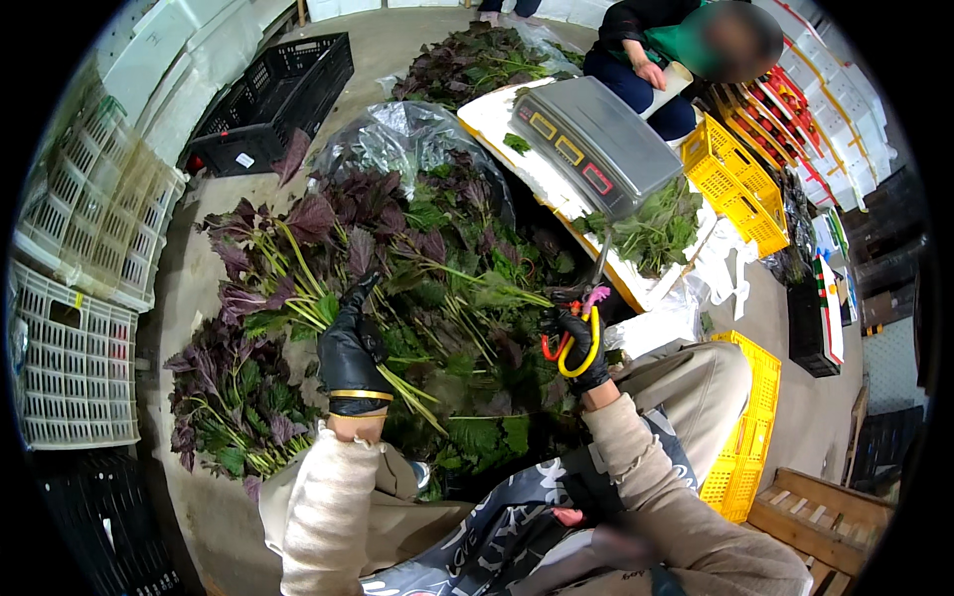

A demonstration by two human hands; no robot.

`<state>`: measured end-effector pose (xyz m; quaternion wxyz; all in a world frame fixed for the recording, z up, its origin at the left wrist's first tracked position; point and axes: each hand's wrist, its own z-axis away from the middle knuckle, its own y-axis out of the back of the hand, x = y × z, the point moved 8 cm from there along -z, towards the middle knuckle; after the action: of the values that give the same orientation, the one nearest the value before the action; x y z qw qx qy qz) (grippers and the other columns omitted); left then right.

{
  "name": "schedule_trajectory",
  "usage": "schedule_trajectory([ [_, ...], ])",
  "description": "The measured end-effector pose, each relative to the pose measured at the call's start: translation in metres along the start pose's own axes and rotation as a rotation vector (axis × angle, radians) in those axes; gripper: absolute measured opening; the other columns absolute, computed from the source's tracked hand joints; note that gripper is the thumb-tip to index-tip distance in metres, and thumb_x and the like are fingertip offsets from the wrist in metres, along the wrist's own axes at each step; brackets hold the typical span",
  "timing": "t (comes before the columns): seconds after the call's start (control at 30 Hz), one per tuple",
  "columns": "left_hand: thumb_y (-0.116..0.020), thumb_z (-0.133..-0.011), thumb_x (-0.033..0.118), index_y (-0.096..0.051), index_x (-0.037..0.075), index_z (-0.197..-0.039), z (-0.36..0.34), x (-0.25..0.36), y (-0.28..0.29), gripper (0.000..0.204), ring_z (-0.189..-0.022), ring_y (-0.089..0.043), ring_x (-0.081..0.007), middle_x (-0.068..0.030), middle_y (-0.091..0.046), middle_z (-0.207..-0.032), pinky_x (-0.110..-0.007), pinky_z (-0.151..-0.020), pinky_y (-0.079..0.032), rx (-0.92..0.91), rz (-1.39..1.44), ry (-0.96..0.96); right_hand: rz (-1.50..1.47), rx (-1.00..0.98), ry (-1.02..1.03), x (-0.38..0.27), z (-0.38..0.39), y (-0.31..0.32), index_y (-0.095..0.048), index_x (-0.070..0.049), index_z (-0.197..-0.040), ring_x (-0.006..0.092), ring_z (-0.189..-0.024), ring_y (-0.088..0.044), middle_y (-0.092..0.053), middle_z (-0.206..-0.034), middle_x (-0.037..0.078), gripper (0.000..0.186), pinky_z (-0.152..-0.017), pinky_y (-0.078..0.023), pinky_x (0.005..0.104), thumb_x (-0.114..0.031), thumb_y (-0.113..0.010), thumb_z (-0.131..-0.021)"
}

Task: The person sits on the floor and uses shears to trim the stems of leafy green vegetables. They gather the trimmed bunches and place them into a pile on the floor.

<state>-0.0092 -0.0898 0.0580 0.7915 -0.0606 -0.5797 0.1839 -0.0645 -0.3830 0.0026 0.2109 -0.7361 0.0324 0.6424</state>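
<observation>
Stems (412, 398), slender and ruffle-leaved, sit clasped in the left hand (352, 346), loop-handled scissors (595, 336) in the right hand (579, 350).

Grey floor (800, 417) (concrete-like); white boxes (151, 42) upper left.

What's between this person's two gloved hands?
In the head view, a heap of green and purple leafy stems lies between the left hand and right hand.

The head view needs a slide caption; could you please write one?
A gloved left hand grips leafy stems while the right hand holds scissors.
</observation>
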Motion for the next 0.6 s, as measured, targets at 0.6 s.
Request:
schedule_trajectory([
  [0.6,-0.045,-0.08,0.033,-0.05,0.003,-0.096,0.014,-0.082,-0.044,0.034,-0.078,-0.054,-0.0188,-0.0077,-0.056,-0.091,-0.029,-0.067,-0.046,-0.073,0.336,0.379,0.824,-0.386,0.716,-0.068,0.032,-0.114,-0.055,0.0,-0.079,0.023,-0.077,-0.049,-0.051,-0.082,0.01,0.02,-0.065,-0.042,0.0304,-0.003,-0.059,-0.059],
])
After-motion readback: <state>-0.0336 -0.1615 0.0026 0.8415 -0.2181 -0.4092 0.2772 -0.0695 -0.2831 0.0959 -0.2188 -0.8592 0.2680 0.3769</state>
